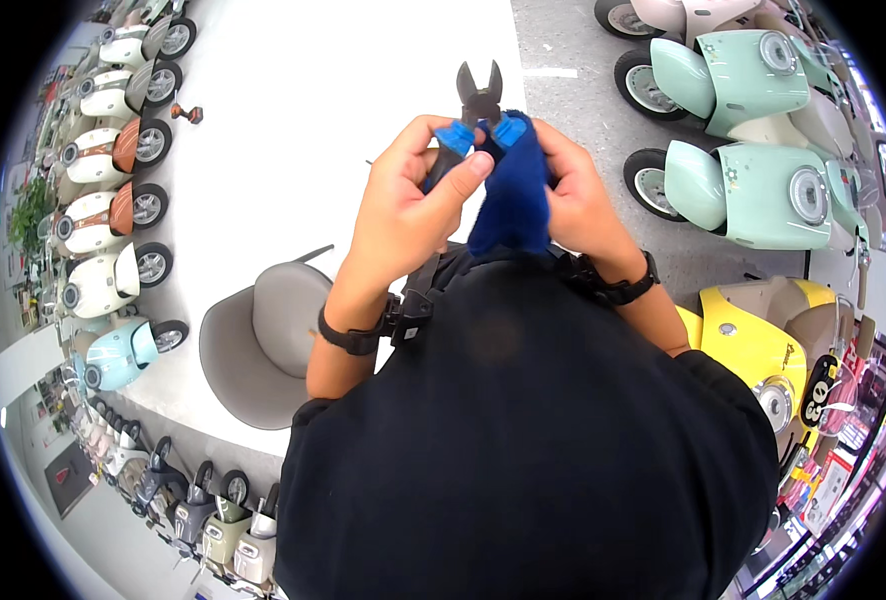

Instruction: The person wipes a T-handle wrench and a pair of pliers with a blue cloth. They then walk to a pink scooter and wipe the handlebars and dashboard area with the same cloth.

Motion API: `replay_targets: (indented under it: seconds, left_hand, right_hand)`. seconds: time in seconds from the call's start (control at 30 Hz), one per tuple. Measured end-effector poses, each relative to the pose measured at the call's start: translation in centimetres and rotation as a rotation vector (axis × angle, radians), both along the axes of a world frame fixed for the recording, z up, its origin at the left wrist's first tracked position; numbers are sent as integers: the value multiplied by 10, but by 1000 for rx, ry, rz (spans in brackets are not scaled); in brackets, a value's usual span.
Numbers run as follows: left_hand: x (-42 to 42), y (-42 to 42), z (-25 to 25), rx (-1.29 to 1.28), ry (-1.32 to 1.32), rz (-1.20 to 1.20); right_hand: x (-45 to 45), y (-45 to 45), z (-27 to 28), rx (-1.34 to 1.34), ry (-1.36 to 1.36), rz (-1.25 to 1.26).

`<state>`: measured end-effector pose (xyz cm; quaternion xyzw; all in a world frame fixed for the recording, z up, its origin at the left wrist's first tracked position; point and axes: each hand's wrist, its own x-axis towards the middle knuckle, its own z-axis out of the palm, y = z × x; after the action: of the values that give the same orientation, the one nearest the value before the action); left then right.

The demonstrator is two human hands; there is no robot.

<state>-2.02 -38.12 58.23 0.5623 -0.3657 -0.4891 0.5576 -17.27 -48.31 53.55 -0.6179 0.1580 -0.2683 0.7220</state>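
Observation:
A pair of diagonal cutting pliers points away from me, its dark metal jaws spread apart. Its grips are blue and black. My left hand holds one handle, with the thumb across towards the other side. Wrapped against the second handle is a dark blue plush cloth, which hangs down towards my lap. My right hand grips this cloth and the handle under it; most of its fingers are hidden behind the cloth.
A grey chair stands at the left. An orange and black power tool lies on the white surface beyond. Scooters line the left side; mint-green scooters and a yellow scooter stand at the right.

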Motion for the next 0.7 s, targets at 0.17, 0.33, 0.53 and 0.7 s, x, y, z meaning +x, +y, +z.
replay_targets:
  seconds: [0.17,0.33,0.53,0.7]
  left_hand:
    - [-3,-7,-9,-41,312,77]
    - [-4,-3,-8,-3,79,46]
    - [-15,3,-3,97,15,-117]
    - [-10,1,-5,203,-19,-310]
  right_hand:
    - [7,8,-2,-127,-5,-90]
    - [11,3,-1,-433,78,-268]
    - [15,-1,-10,-654,38,-450]
    - [19,-10,-17,-702,13,-430]
